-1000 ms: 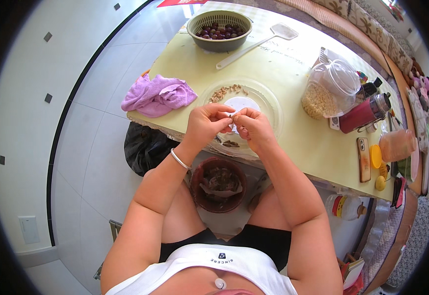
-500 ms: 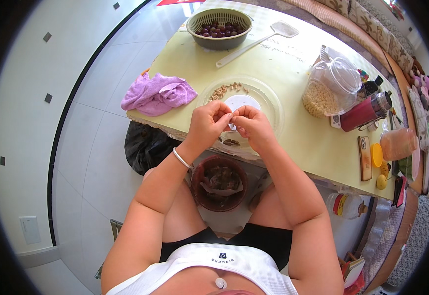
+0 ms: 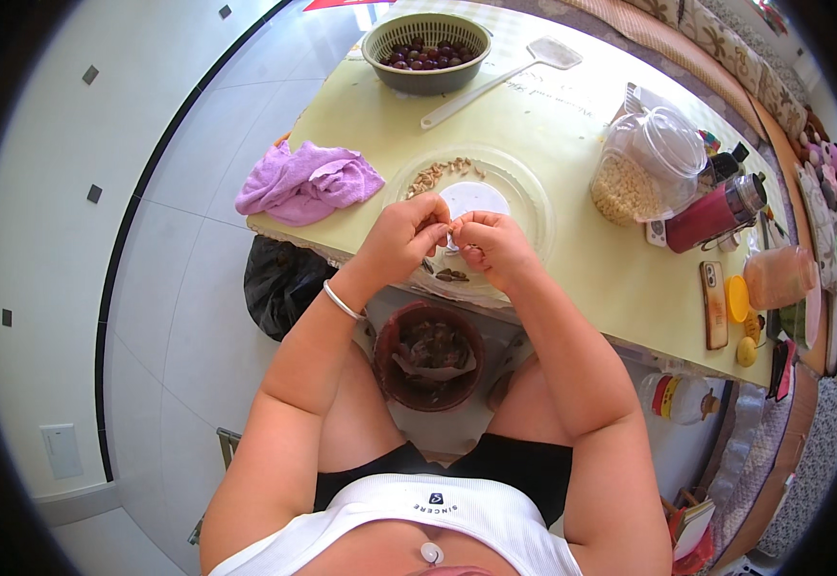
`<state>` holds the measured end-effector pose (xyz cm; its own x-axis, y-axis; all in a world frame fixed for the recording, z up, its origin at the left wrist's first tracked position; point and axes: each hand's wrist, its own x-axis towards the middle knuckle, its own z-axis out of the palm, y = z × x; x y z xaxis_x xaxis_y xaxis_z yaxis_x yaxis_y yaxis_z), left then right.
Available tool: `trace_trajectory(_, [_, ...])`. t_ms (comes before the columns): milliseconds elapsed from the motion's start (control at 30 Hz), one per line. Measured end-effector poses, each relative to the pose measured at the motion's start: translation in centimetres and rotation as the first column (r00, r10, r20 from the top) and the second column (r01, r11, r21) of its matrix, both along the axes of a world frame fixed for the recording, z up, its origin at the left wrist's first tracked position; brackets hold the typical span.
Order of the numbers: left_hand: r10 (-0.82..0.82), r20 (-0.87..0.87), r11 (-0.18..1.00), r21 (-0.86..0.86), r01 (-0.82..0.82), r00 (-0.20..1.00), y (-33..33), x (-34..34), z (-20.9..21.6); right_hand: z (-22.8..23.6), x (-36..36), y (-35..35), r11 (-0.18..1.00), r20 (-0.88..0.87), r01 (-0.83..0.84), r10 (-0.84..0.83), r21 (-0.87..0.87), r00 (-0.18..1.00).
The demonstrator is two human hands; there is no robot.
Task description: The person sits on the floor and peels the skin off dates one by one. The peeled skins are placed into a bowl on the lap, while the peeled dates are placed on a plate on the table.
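Note:
My left hand [image 3: 401, 233] and my right hand [image 3: 493, 248] meet fingertip to fingertip over the near part of a round clear plate [image 3: 537, 206]. Both pinch something tiny between them, mostly hidden by the fingers. Small pale-brown pieces [image 3: 435, 177] lie along the plate's far left side. A few dark elongated pieces [image 3: 451, 275] rest at its near edge, just below my hands. A white round patch [image 3: 481, 199] shows at the plate's middle, partly covered by my fingers.
Below the table edge, between my knees, stands a dark red bin [image 3: 389, 376] with scraps inside. A purple cloth [image 3: 308, 182] lies left; a grape-filled basket [image 3: 426, 82] and a spatula [image 3: 484, 96] lie beyond. At right are a clear tub [image 3: 630, 182], a flask [image 3: 711, 216] and a phone [image 3: 714, 305].
My right fingers have curled and shifted slightly, and my left hand has turned a little. Both hands stay together above the plate.

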<state>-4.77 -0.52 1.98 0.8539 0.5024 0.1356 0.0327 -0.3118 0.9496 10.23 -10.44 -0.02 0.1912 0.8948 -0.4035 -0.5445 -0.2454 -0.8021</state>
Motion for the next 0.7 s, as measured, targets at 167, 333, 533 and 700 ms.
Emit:
trace_trajectory(167, [0.112,0.080,0.970,-0.224,-0.091,0.990,0.5,0.2,-0.8,0.1,-0.1,0.0,1.000,0.033,0.014,-0.014,-0.001,0.999])
trace_trajectory(333, [0.409,0.129,0.901,0.102,-0.422,0.903,2.2,0.4,-2.0,0.9,0.4,-0.1,0.991,-0.176,0.110,-0.096,0.072,0.980])
trace_trajectory(533, [0.456,0.194,0.713,0.504,-0.487,0.869,3.2,0.6,-2.0,-0.1,1.5,0.2,0.969,-0.272,0.158,-0.103,0.191,0.957])
trace_trajectory(700, [0.461,0.158,0.800,0.350,-0.487,0.873,2.1,0.4,-0.8,-0.1,1.6,0.0,0.977,-0.221,0.110,-0.069,0.181,0.973])
